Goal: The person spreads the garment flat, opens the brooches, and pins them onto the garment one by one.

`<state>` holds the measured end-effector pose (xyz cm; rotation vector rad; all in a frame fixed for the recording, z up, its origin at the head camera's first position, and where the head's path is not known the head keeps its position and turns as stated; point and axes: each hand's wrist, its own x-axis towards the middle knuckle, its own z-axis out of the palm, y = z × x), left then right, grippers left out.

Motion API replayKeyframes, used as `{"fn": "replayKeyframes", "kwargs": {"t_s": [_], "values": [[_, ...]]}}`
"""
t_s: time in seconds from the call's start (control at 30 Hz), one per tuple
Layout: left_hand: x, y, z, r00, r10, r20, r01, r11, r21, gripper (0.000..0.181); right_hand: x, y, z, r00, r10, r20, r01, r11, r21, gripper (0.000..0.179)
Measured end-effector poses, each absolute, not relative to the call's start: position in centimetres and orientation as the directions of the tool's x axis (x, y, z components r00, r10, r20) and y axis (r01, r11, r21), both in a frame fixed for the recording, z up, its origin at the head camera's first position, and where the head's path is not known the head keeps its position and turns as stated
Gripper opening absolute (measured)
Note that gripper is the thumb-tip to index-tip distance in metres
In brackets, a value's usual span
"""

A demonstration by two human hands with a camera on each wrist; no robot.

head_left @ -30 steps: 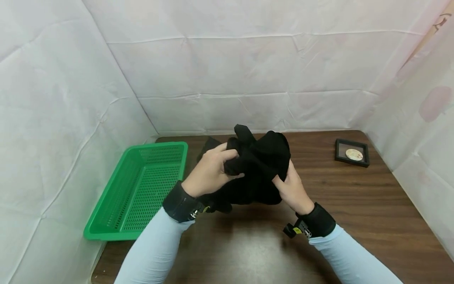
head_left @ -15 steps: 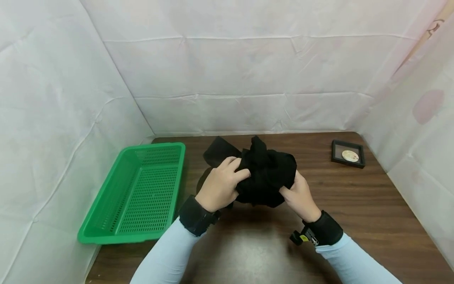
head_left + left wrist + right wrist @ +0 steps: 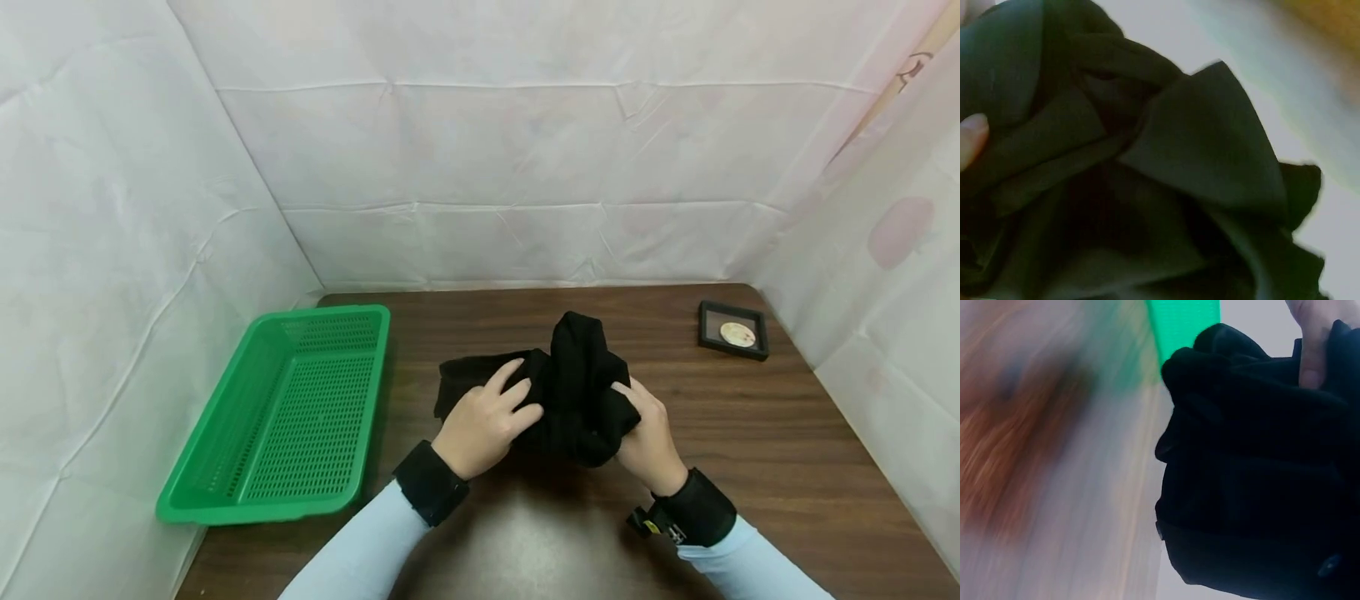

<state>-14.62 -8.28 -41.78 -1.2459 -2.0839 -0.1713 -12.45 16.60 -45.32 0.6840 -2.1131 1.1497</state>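
Note:
A bunched black garment (image 3: 581, 392) is between my two hands over the table. In the head view my left hand (image 3: 483, 425) lies on its left part, fingers spread across the cloth. My right hand (image 3: 652, 442) grips the right end with the thumb on top, its other fingers hidden behind the fabric. Folds of the garment (image 3: 1147, 156) fill most of the left wrist view, a fingertip showing at the left edge. In the right wrist view the garment (image 3: 1247, 469) hangs in layers, with a small round button (image 3: 1329, 565) near the bottom.
A green plastic basket (image 3: 371, 392) with perforated sides and floor stands on the left of the brown wooden table (image 3: 750, 442). At the back right lies a small black frame (image 3: 712, 342) with a round cream disc (image 3: 738, 335). White sheeting (image 3: 487, 150) encloses the back and sides.
The garment has come down and nearer, one part now stretching out to the left. My left hand has moved right and downward, its fingers spreading. My right hand still grips the right end.

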Motion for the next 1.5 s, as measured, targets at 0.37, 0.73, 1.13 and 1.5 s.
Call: {"fn": "replayKeyframes", "kwargs": {"t_s": [0.37,0.73,1.13,1.5], "values": [[-15.6,-8.4,-46.4,-0.380,0.738,0.557,0.821,0.547,-0.164,0.025,-13.0,17.4,-48.2,-0.670,-0.244,0.701,-0.706,0.501,-0.501,0.012],[-14.7,-9.6,-48.2,-0.565,0.763,0.314,0.798,0.602,-0.026,0.061,-12.6,19.0,-50.0,-0.807,-0.284,0.517,-0.558,0.652,-0.513,0.044],[-13.9,-10.5,-49.6,-0.716,0.673,0.185,0.696,0.707,0.122,0.096,-12.3,20.8,-50.6,-0.933,-0.275,0.231,-0.358,0.747,-0.560,0.044],[-14.0,-12.6,-48.7,-0.823,0.529,0.205,0.567,0.762,0.313,0.099,-12.2,21.5,-50.6,-0.977,-0.209,0.051,-0.203,0.813,-0.546,0.054]]}}
